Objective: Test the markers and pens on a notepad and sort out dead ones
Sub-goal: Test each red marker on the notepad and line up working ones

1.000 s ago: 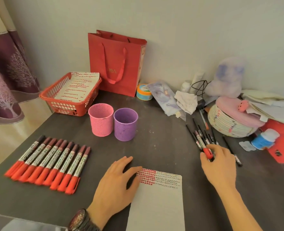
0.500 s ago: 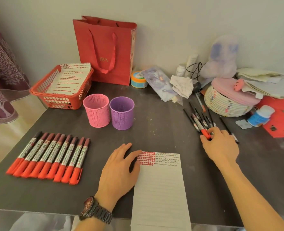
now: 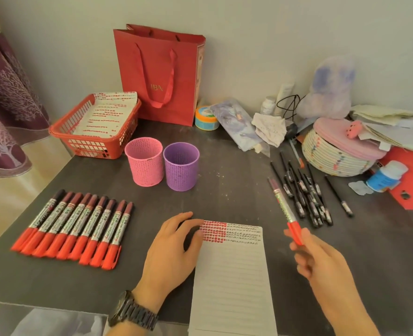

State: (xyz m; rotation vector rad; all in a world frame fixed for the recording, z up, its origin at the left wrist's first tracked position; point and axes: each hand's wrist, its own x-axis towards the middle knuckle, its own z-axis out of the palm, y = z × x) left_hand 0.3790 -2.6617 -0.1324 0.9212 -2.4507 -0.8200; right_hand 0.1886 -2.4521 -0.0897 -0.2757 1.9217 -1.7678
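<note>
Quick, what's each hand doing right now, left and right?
Left hand: open, fingertips resting on the notepad at its top left corner.
Right hand: holding a red marker, pinched at its red end.

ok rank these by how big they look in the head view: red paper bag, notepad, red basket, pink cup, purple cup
1. red paper bag and notepad: about alike; the notepad lies nearer the camera, so I won't rank them.
2. red basket
3. pink cup and purple cup: look alike.
</note>
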